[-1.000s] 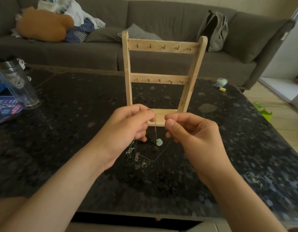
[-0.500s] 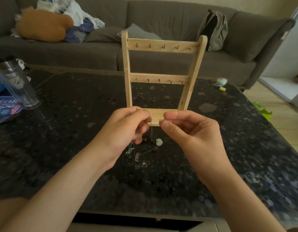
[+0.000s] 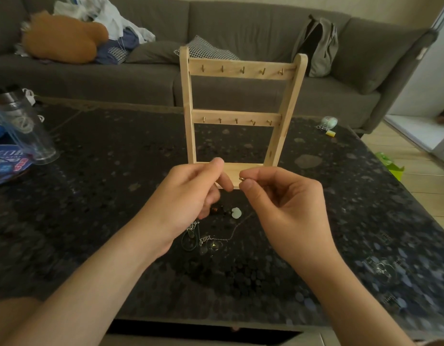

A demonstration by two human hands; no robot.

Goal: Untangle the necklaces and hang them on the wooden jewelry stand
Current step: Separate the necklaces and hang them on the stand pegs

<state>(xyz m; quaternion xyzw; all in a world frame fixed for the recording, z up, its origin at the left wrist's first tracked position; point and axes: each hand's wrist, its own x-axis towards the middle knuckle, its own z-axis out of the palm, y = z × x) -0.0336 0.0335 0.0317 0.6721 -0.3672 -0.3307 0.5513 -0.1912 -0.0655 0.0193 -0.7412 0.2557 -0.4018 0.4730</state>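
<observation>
Left hand: your left hand (image 3: 191, 193) is raised above the table (image 3: 91, 196), just in front of the stand's base. Its fingers are curled, with the thumb tip against the forefinger. You cannot tell whether anything is caught between them; a chain there would be too fine to show.
Right hand: your right hand (image 3: 286, 203) is level with the left and a little apart from it. Thumb and forefinger pinch a small gold clasp (image 3: 241, 179), and the other fingers are loosely curled.
Necklaces: the tangled necklaces (image 3: 208, 236) lie on the table below and between your hands. In the pile are a pale green pendant (image 3: 236, 212), brown beads (image 3: 217, 209), a dark cord loop (image 3: 188, 242) and a silver chain (image 3: 231, 233).
Writing, pendant: the silver character pendant (image 3: 205, 239) looks like digits, seen upside down and not surely readable.
Stand: the wooden jewelry stand (image 3: 241, 113) is upright on the table, just behind your hands. It has two crossbars, each with five brass hooks.
Writing, packet: the blue packet (image 3: 8, 163) at the table's left edge carries white lettering, too blurred and cropped to read.
Other table items: a clear tumbler (image 3: 21, 128) stands beside the packet. A pale green trinket (image 3: 328, 122) lies at the far right.
Background: a grey sofa (image 3: 241, 26) holds an orange plush (image 3: 63, 41), a checked cushion (image 3: 206, 49) and a grey backpack (image 3: 315, 46).
</observation>
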